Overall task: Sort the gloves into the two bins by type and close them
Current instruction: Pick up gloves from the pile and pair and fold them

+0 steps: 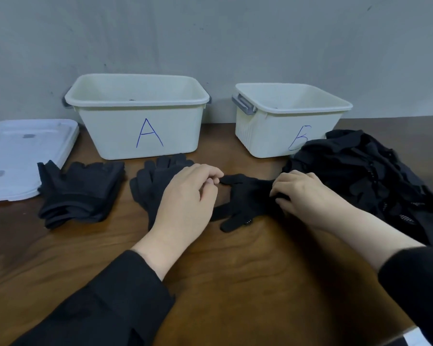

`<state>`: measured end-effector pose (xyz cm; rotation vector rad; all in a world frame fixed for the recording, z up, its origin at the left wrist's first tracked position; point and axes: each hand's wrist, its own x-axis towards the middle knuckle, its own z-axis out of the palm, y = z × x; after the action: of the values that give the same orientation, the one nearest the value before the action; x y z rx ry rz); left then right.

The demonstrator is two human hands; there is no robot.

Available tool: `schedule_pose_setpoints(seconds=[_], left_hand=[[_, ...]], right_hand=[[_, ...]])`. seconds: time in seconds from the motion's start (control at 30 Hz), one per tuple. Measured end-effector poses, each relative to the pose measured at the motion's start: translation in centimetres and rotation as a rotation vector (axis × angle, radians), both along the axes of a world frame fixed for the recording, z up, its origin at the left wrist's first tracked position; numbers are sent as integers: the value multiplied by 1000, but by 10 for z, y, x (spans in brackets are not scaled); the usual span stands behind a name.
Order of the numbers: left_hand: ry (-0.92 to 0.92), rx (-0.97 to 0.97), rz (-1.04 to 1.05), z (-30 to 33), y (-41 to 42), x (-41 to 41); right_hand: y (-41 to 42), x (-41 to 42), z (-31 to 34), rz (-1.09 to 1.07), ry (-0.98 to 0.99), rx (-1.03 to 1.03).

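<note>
Single black glove (245, 196) spread flat at desk (235, 283) centre for typing: left hand (185, 196) fingers pinching a fingertip, right hand (303, 193) fingers seemingly clamping its cuff; unsorted pile (365, 176) at three o'clock.

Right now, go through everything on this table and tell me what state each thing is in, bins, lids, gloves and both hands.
Cream plastic bin marked A: open, lid off.
Cream plastic bin marked B: open, lid off.
White plastic lids: stacked flat left of bin A.
Left stack of black gloves: lying flat.
Middle stack of black gloves: under the left hand.
Single black knit glove: spread flat.
Unsorted black glove heap: jumbled.
Left hand: pinches glove fingertip.
Right hand: grips glove cuff.
</note>
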<state>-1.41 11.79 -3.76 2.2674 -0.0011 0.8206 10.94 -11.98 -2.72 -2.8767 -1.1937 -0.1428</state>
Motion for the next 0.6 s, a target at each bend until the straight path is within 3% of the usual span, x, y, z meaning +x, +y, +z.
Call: schedule_pose_setpoints(seconds=[0.33,0.6], left_hand=[[138,81,-195,0,-15,-1],[105,-419,-183,3,-7,0]], right_hand=[[37,-34,72,-26,212,284],[43,-33,105,-36,405,473]])
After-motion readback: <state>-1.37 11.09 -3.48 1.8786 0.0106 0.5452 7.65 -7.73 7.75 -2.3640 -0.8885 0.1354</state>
